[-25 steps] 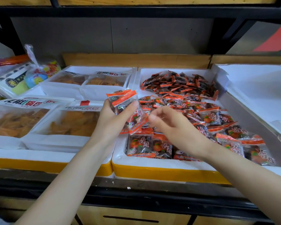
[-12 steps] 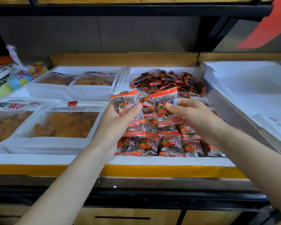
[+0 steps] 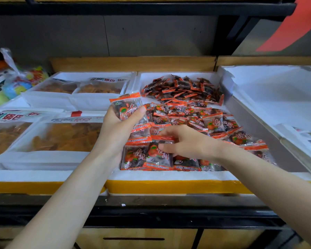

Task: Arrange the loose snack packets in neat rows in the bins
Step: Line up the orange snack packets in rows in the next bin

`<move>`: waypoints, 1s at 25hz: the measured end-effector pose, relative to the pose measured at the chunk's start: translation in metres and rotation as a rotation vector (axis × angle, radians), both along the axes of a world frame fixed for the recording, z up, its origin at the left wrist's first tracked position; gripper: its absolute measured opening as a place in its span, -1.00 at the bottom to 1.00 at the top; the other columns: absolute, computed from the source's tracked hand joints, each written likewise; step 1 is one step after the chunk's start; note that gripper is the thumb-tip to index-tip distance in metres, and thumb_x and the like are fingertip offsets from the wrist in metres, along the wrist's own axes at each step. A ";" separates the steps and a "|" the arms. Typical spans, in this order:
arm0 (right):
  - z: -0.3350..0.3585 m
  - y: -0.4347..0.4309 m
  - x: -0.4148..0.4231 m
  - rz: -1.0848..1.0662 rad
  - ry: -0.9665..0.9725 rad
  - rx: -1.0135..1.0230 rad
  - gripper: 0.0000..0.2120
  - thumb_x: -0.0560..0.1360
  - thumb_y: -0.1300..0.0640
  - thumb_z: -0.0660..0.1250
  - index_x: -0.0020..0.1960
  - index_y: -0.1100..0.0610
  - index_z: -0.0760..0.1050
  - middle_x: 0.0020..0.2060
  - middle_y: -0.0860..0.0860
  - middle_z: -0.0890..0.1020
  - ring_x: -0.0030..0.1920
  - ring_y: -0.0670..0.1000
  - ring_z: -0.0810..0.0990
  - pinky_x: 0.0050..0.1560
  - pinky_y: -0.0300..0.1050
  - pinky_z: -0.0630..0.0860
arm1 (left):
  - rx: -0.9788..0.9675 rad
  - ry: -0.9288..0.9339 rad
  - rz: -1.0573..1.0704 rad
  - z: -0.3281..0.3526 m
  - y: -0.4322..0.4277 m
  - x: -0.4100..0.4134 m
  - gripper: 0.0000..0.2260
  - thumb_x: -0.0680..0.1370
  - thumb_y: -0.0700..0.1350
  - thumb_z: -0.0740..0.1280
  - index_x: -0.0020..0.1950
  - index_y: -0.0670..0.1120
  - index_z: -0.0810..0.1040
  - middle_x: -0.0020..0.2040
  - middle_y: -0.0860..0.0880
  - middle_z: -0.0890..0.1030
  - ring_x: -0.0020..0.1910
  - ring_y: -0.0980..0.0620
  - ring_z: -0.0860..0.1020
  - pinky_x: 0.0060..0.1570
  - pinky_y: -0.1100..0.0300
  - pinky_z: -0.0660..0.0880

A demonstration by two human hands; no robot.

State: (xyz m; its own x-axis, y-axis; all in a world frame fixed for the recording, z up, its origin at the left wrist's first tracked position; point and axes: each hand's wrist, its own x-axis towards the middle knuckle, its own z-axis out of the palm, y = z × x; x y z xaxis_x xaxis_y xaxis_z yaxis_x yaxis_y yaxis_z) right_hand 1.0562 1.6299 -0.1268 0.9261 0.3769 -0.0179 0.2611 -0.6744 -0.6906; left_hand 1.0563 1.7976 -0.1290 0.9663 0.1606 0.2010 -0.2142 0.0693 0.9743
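Note:
A white foam bin (image 3: 169,175) with a yellow front band holds orange-and-clear snack packets. My left hand (image 3: 115,130) grips a small stack of packets (image 3: 127,108) upright above the bin's left side, thumb across the front one. My right hand (image 3: 185,142) is low over the front row (image 3: 151,159), its fingers pinching a packet (image 3: 162,138) by its orange top seam. Loose packets (image 3: 212,123) lie jumbled in the middle of the bin. A heap of smaller dark packets (image 3: 183,88) fills the back.
Left of it, another white bin (image 3: 43,175) holds large bags of yellow-brown snacks (image 3: 65,135). A tilted white foam lid or bin (image 3: 269,97) stands on the right. A bag of coloured items (image 3: 16,83) sits far left. A black shelf rail (image 3: 151,211) runs in front.
My right hand has come down from beside the held stack to the front row, with the packet it was holding. My left hand keeps its stack at about the same place.

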 end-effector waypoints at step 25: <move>0.009 -0.028 0.002 -0.370 -0.135 0.679 -0.78 0.51 0.06 0.34 -0.09 0.24 0.54 -0.27 0.06 0.58 -0.33 -0.13 0.54 -0.34 -0.33 0.53 | 0.082 0.052 -0.198 -0.014 -0.043 0.002 -0.30 0.37 0.35 0.33 0.45 0.13 0.32 0.42 0.04 0.45 0.39 -0.04 0.43 0.35 -0.17 0.37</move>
